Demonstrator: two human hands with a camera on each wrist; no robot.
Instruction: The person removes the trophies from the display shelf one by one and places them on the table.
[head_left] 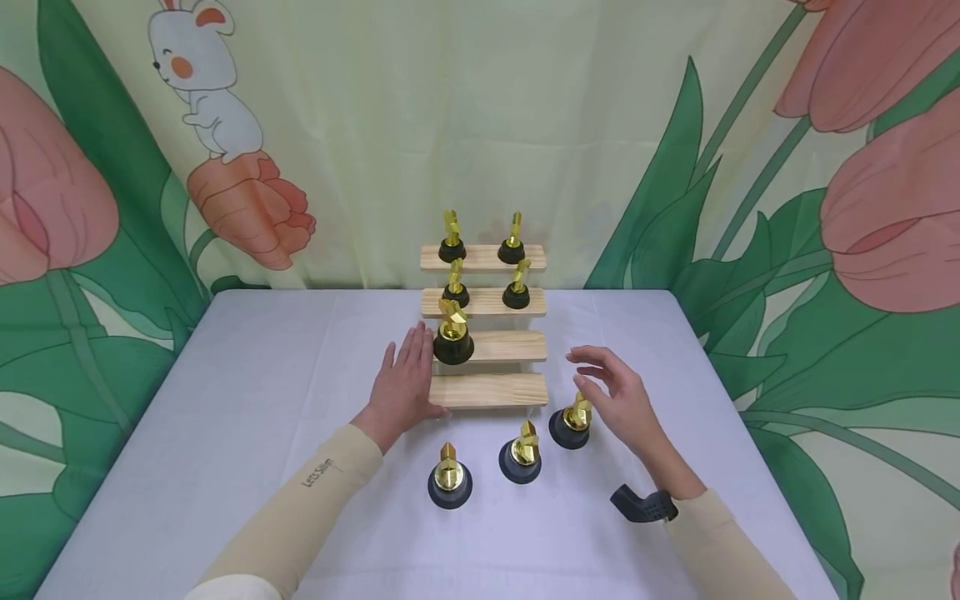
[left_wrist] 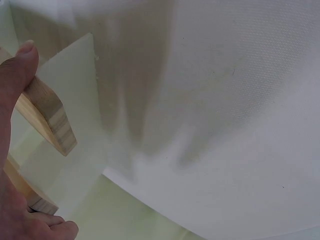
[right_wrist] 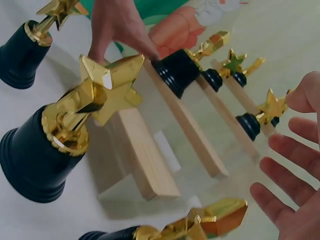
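My left hand (head_left: pixel 402 379) lies along the left end of a wooden tiered stand (head_left: pixel 491 390), fingers fairly straight and the thumb at its lowest step. In the left wrist view that thumb touches a wooden step's end (left_wrist: pixel 55 115). A larger gold star trophy (head_left: pixel 453 337) on a black base stands on the third step from the top, beside the left fingertips. My right hand (head_left: pixel 615 400) hovers, loosely curved with nothing held, by the rightmost table trophy (head_left: pixel 572 425). Two more star trophies stand upright nearby, a middle one (head_left: pixel 522 454) and a left one (head_left: pixel 449 477).
Smaller trophies stand in pairs on the upper two steps, among them a top-left one (head_left: pixel 452 239) and a second-step right one (head_left: pixel 517 287). A white cloth covers the table (head_left: pixel 262 400). Behind it hangs a printed curtain (head_left: pixel 450 108).
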